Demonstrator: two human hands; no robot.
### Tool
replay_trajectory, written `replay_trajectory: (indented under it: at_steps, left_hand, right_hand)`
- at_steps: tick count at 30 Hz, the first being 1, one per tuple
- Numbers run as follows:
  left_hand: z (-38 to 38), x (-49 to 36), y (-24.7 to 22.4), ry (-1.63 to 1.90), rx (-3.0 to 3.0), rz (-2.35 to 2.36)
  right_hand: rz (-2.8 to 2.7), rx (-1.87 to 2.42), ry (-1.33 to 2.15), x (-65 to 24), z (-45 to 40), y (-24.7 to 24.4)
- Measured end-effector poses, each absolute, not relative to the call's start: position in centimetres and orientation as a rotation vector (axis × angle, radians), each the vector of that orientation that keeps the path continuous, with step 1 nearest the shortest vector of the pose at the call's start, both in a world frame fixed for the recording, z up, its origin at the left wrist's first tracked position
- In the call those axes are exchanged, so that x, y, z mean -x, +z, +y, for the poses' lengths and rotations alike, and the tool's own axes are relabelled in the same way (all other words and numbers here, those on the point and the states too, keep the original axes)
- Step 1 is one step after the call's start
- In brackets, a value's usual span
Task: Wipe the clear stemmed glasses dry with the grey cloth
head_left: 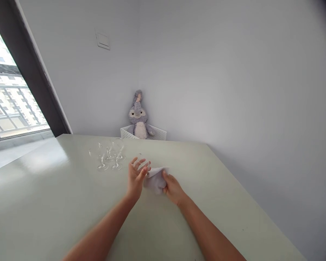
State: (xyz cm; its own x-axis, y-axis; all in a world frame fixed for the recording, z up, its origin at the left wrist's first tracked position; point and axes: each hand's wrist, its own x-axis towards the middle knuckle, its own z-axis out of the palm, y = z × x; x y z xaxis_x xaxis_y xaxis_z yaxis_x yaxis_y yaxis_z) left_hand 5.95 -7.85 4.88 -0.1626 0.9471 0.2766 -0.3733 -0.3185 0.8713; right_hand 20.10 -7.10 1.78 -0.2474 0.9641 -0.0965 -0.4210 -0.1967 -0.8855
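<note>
Above the pale green table [70, 203], my left hand [136, 178] has its fingers wrapped round the bowl of a clear glass [141, 163], which is tilted. My right hand [173, 186] pinches a white cloth [156, 181] just right of the glass. The cloth hangs between both hands and reaches the glass near my left thumb; it hides the glass's lower part. To the left of my left hand, several clear stemmed glasses [102, 166] stand upright in a close group on the table.
Behind the far table edge, a grey plush rabbit [140, 129] sits in a white perforated basket [161, 135] at the wall corner. A light switch [103, 40] is on the wall. A window with a railing [13, 105] is at the left.
</note>
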Motion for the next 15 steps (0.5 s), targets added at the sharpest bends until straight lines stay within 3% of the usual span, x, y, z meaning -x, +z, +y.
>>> replay_trajectory:
  at_steps: [4, 10, 15]
  left_hand:
    - [-8.3, -6.6, 4.4, 1.735, -1.219, 0.782]
    - [-7.4, -4.5, 5.2, 2.055, -1.483, 0.865]
    - [-7.2, -3.6, 5.9, 2.095, -1.639, 0.873]
  right_hand:
    - [-1.290, 0.963, 1.577, -18.2, -8.5, 1.6]
    - [-2.202, 1.228, 0.837, -19.0, -11.1, 3.7]
    - [-2.444, 1.344, 0.264, -20.3, -11.6, 7.4]
